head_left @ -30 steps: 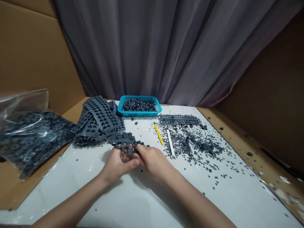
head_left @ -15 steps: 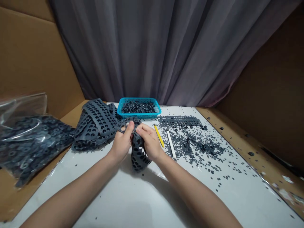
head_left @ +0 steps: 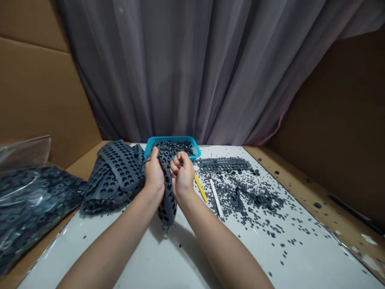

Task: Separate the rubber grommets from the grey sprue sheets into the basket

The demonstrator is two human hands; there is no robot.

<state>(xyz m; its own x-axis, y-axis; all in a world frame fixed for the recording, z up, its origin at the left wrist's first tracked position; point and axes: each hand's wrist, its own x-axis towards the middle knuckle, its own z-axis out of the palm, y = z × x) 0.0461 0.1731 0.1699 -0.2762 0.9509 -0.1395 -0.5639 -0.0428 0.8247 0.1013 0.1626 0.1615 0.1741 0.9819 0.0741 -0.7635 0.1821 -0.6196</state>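
Note:
A dark grey rubber sheet full of round holes hangs upright between my hands, just in front of a blue basket of small grey rings. My left hand grips the sheet's left edge near the top, fingers closed. Closed in a fist, my right hand pinches the sheet's top right edge. The sheet's lower end dangles just above the white tabletop.
A pile of punched grey sheets lies left of my hands. A clear bag of grey rings sits at the far left. Yellow stick, white stick and scattered small grey pieces lie to the right. Cardboard walls and a curtain enclose the table.
Both hands have lifted the sheet from the tabletop and carried it farther away, toward the basket. It hung curved half a second ago and now hangs straight and narrow.

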